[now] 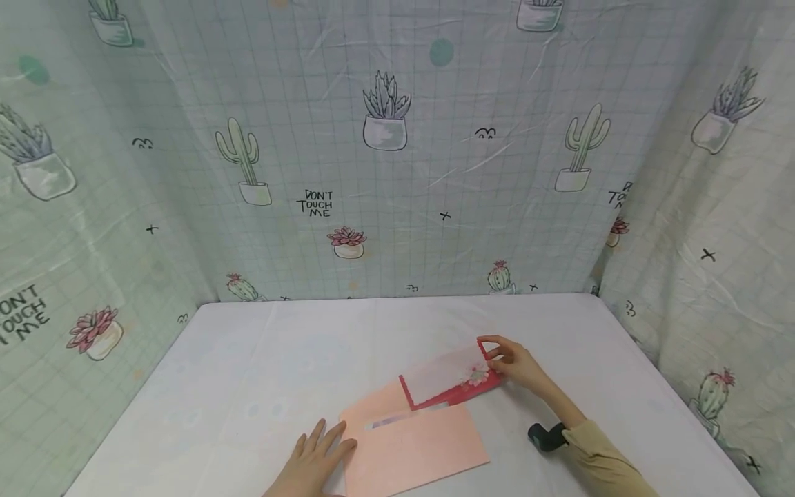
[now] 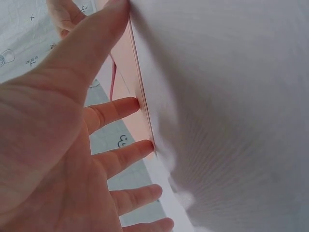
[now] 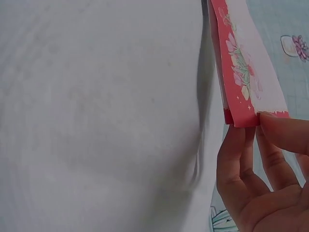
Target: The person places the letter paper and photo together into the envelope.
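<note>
A peach envelope (image 1: 419,449) lies on the white table with its flap (image 1: 373,407) spread away from me. My left hand (image 1: 315,459) rests at its left edge, and in the left wrist view the straight fingers (image 2: 116,113) touch that edge. Farther right, my right hand (image 1: 520,367) pinches the right end of a pink card (image 1: 444,376) with red borders and printed flowers. The right wrist view shows the card (image 3: 241,72) in two layers between thumb and fingers. Its near left part overlaps the envelope's opening; whether any of it is inside, I cannot tell. A pale strip (image 1: 388,422) shows along the opening.
Black wrist gear (image 1: 546,437) sits by the right forearm. A white cloth covers the table (image 1: 267,373), whose far edge meets a hanging curtain (image 1: 397,179) printed with cacti. The same curtain hangs on both sides.
</note>
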`<state>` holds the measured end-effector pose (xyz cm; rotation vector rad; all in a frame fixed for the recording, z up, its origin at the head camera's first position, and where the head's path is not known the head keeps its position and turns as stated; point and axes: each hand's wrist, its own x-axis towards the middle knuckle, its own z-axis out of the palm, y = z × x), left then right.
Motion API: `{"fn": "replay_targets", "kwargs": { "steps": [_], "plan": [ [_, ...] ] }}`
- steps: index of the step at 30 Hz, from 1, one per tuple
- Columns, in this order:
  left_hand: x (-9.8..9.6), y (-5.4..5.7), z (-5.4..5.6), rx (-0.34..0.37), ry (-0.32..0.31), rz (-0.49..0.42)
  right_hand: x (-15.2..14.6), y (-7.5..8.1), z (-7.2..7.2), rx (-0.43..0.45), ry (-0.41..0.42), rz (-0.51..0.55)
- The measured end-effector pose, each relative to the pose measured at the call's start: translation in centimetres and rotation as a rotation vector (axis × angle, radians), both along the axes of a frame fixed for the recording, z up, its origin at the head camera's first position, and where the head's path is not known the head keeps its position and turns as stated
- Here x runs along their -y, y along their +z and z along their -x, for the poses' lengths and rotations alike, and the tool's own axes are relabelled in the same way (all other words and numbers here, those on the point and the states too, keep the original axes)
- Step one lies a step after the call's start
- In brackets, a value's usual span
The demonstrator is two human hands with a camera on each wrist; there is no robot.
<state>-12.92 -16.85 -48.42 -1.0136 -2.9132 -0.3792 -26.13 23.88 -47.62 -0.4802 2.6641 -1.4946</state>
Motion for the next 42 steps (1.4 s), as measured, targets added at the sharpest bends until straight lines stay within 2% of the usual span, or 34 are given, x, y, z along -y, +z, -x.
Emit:
{"fn": "replay_targets", "kwargs": {
  "steps": [4,13,18,25,29,36,39,42],
  "plan": [
    [0.1,-0.4,-0.2,-0.02,0.006,0.017,0.4,-0.1,-0.2,-0.02,0.025,-0.011],
    [-0.1,-1.7,-0.7,-0.107,0.005,0.031,1.3,-0.6,-0.9,0.011,0.027,-0.023],
    [-0.2,-1.8,-0.8,-0.149,0.011,0.026,2.1,-0.6,-0.9,0.0,0.036,-0.033],
    [-0.1,-1.6,-0.9,-0.123,0.028,0.031,3.1,-0.4,-0.7,-0.008,0.048,-0.046],
    [0.0,-1.7,-1.0,-0.135,0.037,0.053,3.8,-0.2,-1.0,-0.011,0.066,-0.068],
    [-0.1,-1.7,-0.8,-0.128,0.046,0.045,5.4,1.4,-2.0,-0.042,0.088,-0.066],
    [-0.2,-1.7,-0.8,-0.147,0.042,0.038,5.5,0.9,-1.7,-0.061,0.094,-0.1],
    [-0.2,-1.4,-0.8,-0.122,0.038,0.026,5.4,0.1,-1.2,-0.074,0.107,-0.113]
  ]
}}
